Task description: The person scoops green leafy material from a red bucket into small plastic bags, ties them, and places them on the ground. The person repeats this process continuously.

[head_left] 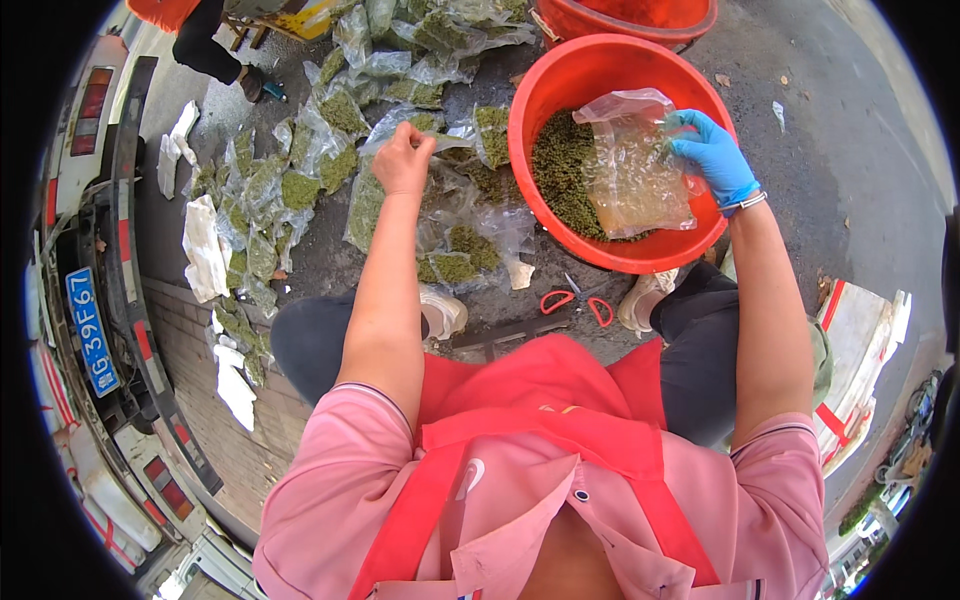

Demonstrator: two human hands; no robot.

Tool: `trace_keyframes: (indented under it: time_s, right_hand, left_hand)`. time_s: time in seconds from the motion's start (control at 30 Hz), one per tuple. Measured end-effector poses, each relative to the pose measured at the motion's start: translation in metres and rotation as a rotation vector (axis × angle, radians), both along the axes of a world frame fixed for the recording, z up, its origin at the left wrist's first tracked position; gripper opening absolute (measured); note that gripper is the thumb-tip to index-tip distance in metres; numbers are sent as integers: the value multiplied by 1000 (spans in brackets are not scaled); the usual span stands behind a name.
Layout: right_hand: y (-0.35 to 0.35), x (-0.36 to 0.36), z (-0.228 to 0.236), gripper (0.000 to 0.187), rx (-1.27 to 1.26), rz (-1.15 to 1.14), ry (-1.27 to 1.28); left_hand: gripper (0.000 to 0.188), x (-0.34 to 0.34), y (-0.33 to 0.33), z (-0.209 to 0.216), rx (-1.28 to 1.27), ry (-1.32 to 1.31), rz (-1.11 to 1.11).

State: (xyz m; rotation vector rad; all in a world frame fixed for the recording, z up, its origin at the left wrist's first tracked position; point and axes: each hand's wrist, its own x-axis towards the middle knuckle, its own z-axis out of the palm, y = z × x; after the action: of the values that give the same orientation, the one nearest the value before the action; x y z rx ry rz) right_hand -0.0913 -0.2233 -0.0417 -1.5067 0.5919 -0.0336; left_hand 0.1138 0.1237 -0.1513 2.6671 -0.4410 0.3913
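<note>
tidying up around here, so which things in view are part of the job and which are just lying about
Seemingly part of the job:
clear bag in the gloved right hand
nearer red tub of green pieces
filled bags on the ground
perhaps scissors, unheld

Seemingly just lying about:
white slabs, left
red-striped white box, right

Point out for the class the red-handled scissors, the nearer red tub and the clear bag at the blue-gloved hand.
Red-handled scissors point(579, 294): head view, near the pivot.
Nearer red tub point(610, 68): head view, far inner wall.
Clear bag point(630, 165): head view, middle of its crinkled face.
</note>
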Motion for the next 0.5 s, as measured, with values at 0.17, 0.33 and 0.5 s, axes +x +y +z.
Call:
trace_keyframes:
  time_s: [0.17, 0.33, 0.5]
  right_hand:
    - [-14, -7, -20, 9, -265, 64, -164]
    - [-5, -5, -14, 16, -598, 9, -169]
    - [-7, -11, -12, 11, -418, 30, -312]
  left_hand:
    - [18, -19, -7, 76, -217, -119, 35]
    - [18, -42, -19, 119, -458, -168, -58]
    - [18, -76, -47, 145, -384, -216, -226]
